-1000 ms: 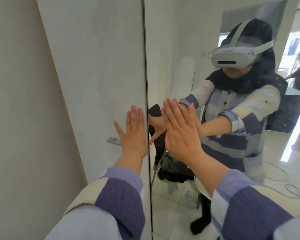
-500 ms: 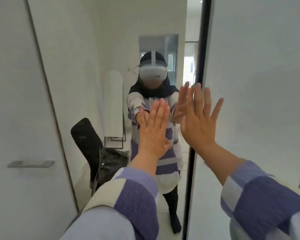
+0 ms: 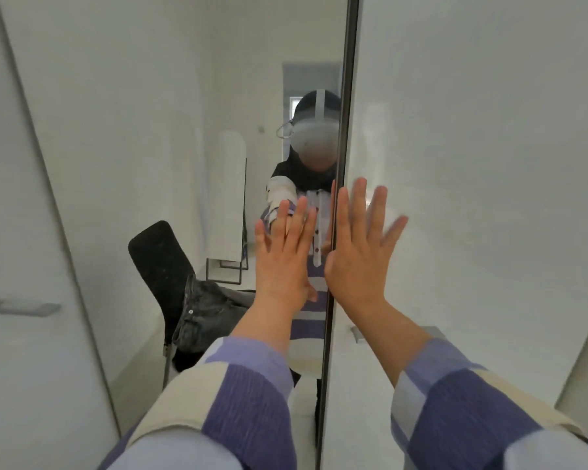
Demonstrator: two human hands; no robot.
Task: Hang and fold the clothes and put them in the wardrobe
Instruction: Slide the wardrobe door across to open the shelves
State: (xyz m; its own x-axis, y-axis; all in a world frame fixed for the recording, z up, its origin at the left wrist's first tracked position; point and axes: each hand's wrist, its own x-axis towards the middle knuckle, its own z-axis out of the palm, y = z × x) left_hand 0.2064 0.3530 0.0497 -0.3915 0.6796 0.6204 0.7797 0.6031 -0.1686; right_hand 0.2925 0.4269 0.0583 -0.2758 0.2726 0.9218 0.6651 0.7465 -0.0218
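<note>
I face the wardrobe's sliding doors. My left hand lies flat with straight fingers on the mirrored door. My right hand is spread flat on the white door, just right of the dark vertical door edge. Neither hand holds anything. In the mirror I see a reflected black chair with dark grey jeans draped over its seat.
A white door with a grey bar handle stands at the far left. A second handle shows on the right door beneath my right forearm. The mirror also reflects a person in a headset and striped top, and a white standing panel.
The mirrored door has slid further, so the dark door edge now lies between my hands. Both hands stay flat on the doors; the view has shifted left to right across the wardrobe.
</note>
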